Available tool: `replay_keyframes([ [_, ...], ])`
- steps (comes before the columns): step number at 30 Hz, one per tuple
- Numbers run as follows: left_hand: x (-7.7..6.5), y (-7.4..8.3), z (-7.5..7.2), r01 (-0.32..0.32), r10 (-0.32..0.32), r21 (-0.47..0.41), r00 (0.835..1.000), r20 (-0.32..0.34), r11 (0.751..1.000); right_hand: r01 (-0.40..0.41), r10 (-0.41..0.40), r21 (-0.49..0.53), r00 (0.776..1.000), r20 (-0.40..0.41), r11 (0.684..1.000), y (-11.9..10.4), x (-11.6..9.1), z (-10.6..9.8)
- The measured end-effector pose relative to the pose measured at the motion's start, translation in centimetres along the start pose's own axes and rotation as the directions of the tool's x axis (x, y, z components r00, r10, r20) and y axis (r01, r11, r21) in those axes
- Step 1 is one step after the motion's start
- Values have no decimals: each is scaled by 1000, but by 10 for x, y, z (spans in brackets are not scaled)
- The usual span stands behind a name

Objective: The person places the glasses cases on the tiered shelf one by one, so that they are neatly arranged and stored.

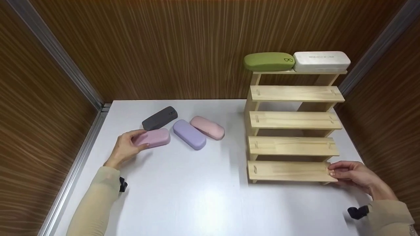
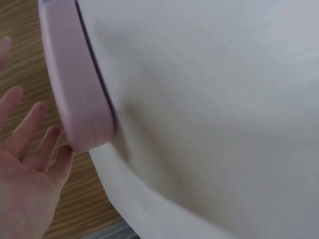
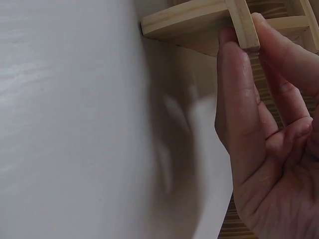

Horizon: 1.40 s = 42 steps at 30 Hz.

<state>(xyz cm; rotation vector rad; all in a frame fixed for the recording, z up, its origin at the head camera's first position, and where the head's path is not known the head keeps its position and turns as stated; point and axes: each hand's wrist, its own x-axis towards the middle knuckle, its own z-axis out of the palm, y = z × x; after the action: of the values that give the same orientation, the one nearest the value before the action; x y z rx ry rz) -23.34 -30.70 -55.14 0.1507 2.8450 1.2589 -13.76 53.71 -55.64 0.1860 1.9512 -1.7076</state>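
Four cases (image 1: 189, 134) on table (image 1: 177, 186), rack (image 1: 295, 119) to their right, two more cases (image 1: 321, 62) on its top shelf (image 1: 315, 72)

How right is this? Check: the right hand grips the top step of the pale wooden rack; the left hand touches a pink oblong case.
Wrong step: the head view shows the right hand gripping the lowest step of the pale wooden rack. The left hand does touch a pink oblong case.

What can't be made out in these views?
Head: lettering on the white case, too small.
Head: part of the pink case, behind the left hand.
Left wrist: some of that hand, beyond the left edge.
Right wrist: most of the wooden rack, beyond the top and right edges.
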Motion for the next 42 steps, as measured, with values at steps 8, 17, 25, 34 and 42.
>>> replay_keyframes([
  [8, 2, -9, 5, 55, -55, -24, 998, -9, 998, -29, 29, 4, 1000, -5, 1000, -3, -1, 1],
  [17, 7, -13, 9, 57, -57, -3, 998, -5, 998, -30, 30, -6, 999, -10, 1000, 1, -3, 2],
  [25, 10, -16, 11, 46, -46, 27, 999, -8, 999, -27, 27, -1, 1000, 0, 1000, 0, -1, 0],
  [34, 10, -17, 14, 51, -51, 62, 999, 5, 997, -20, 19, 35, 1000, 24, 999, 2, 0, 0],
  [42, 11, -18, 13, 58, -59, 50, 998, 18, 997, -11, 10, 20, 1000, 25, 1000, 2, 1, -2],
])
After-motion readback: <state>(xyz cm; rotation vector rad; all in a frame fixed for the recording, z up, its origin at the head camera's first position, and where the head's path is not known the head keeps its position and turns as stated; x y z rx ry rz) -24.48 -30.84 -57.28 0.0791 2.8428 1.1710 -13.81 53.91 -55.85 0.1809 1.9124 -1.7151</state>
